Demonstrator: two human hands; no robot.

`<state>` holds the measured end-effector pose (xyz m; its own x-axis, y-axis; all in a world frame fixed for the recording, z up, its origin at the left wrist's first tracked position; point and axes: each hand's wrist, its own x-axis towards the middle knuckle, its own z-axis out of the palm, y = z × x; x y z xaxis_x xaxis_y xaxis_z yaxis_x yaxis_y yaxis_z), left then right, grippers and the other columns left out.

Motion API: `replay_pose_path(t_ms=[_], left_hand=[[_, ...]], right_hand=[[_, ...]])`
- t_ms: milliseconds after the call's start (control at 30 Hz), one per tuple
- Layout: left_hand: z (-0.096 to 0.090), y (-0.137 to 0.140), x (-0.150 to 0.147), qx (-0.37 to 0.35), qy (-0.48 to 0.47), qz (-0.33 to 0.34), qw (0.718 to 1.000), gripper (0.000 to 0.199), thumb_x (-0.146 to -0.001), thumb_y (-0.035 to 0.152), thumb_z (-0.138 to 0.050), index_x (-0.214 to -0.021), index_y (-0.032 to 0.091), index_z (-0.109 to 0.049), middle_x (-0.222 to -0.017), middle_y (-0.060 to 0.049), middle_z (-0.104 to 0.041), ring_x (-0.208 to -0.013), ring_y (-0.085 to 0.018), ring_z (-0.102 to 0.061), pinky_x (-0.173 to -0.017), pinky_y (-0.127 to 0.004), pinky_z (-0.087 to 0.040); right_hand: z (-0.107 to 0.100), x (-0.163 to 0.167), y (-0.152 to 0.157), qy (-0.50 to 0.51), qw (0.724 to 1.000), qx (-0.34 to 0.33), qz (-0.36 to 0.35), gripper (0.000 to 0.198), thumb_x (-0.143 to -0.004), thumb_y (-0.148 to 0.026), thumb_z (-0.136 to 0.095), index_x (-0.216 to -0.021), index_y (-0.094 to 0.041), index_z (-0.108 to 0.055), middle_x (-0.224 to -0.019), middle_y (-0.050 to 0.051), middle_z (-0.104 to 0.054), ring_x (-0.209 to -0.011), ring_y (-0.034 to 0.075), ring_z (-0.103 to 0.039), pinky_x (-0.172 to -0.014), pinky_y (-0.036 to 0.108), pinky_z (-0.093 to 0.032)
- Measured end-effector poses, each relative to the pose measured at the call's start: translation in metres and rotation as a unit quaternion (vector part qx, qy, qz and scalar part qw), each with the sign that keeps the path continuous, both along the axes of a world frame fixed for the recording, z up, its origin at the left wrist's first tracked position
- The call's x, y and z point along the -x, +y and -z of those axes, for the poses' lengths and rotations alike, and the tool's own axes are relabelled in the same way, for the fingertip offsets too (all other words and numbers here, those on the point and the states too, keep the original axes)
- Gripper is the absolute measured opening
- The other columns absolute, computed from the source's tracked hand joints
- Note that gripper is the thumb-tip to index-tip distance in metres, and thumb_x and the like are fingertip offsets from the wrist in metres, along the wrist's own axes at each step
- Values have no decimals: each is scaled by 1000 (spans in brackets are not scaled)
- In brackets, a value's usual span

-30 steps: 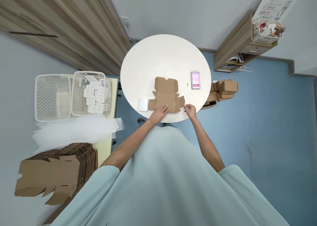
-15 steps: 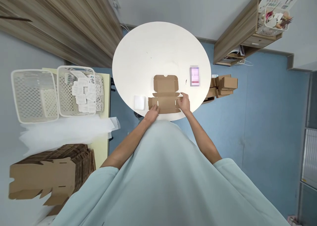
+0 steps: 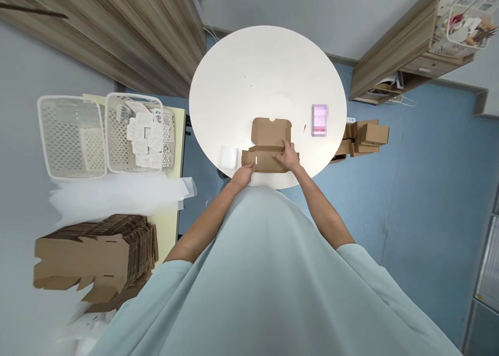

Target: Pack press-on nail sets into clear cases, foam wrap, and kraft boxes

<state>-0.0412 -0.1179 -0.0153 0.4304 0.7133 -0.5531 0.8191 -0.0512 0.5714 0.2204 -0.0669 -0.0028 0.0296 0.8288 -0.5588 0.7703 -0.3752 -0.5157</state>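
Note:
A brown cardboard mailer box (image 3: 268, 160), partly folded, lies near the front of the round white table (image 3: 234, 86). Its lid panel (image 3: 270, 131) stretches away from me, and a small white slot shows at the left of the base. My left hand (image 3: 244, 174) grips the box's near left corner, fingertips over the edge. Over the right part of the base is my right hand (image 3: 289, 157), thumb and forefinger spread apart and touching the cardboard. It hides much of the right side flap. Left of the box sits a small white packet (image 3: 229, 157).
A phone-like pink-screened device (image 3: 319, 120) lies on the table's right. To the left, a side table (image 3: 167, 241) bears white baskets (image 3: 134, 172), white sheets (image 3: 120, 194) and a stack of flat cardboard boxes (image 3: 86, 257). Folded boxes (image 3: 374, 133) stand right of the table.
My right hand has moved inward from the right side flap onto the base. The near flap, flat before, now appears raised. The whole view has shifted slightly.

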Motion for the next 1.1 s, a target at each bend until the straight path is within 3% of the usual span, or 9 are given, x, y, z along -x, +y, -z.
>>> replay_pose_path(t_ms=[167, 233, 367, 433, 600, 700, 867, 1000, 1100], left_hand=[[-3, 0, 1, -8, 8, -30, 999, 50, -99, 3, -51, -130, 24, -83, -164, -6, -65, -150, -28, -64, -130, -40, -47], [-5, -2, -1, -11, 20, -63, 998, 44, -102, 6, -51, -132, 22, -78, -160, -9, -68, -146, -28, -67, -127, -40, -50], [-9, -2, -11, -26, 85, -153, 984, 57, -103, 11, -58, -159, 20, -54, -155, -16, -67, -133, -30, -72, -115, -43, -57], [-11, 2, -16, -32, 116, -145, 982, 66, -102, 12, -58, -166, 21, -46, -159, -19, -62, -130, -33, -73, -112, -45, -59], [-19, 16, -24, -26, 149, -41, 988, 54, -106, 12, -44, -158, 20, -60, -155, -21, -60, -125, -38, -73, -105, -50, -60], [-25, 19, -21, -31, 137, -26, 990, 53, -107, 13, -45, -156, 24, -61, -155, -17, -61, -128, -36, -72, -103, -47, -60], [-30, 15, -4, -85, 169, -145, 971, 61, -106, 28, -61, -165, 22, -48, -161, -20, -52, -124, -36, -72, -98, -47, -62], [-28, 18, 8, -36, 195, -168, 966, 37, -108, 36, -58, -139, 21, -70, -147, -18, -64, -123, -37, -73, -101, -47, -61], [-30, 22, 12, -37, 174, -181, 967, 28, -108, 32, -55, -127, 22, -74, -144, -15, -69, -123, -35, -73, -102, -44, -59]], right_hand=[[-1, -2, -44, 11, 997, 17, -75, 140, -79, -43, -100, -183, -36, -7, -168, 22, -36, -149, 43, -58, -114, 58, -58], [-2, -2, -59, 8, 995, 22, -94, 147, -77, -44, -102, -183, -39, 0, -173, 24, -29, -151, 46, -55, -114, 60, -58], [-1, -2, -70, -5, 995, 23, -98, 140, -86, -40, -97, -182, -42, 4, -173, 22, -31, -142, 42, -64, -110, 57, -61], [0, -2, -68, -17, 995, 22, -100, 135, -89, -37, -94, -183, -42, 3, -170, 21, -36, -137, 40, -67, -109, 56, -62], [-1, 0, -63, -32, 994, 22, -101, 131, -91, -32, -91, -183, -42, 1, -165, 19, -43, -127, 36, -71, -104, 51, -63], [-1, 1, -63, -38, 994, 20, -102, 130, -91, -33, -91, -183, -42, 0, -165, 19, -43, -126, 37, -71, -103, 50, -63], [0, 0, -63, -42, 993, 15, -105, 130, -90, -33, -91, -183, -43, 0, -165, 19, -43, -129, 38, -70, -103, 49, -62], [-1, 2, -57, -34, 993, 12, -109, 130, -90, -34, -91, -183, -42, -1, -166, 19, -43, -131, 38, -69, -104, 49, -62], [-1, 5, -49, -35, 993, 15, -109, 128, -90, -33, -91, -183, -40, -4, -170, 20, -39, -133, 39, -68, -105, 51, -62]])
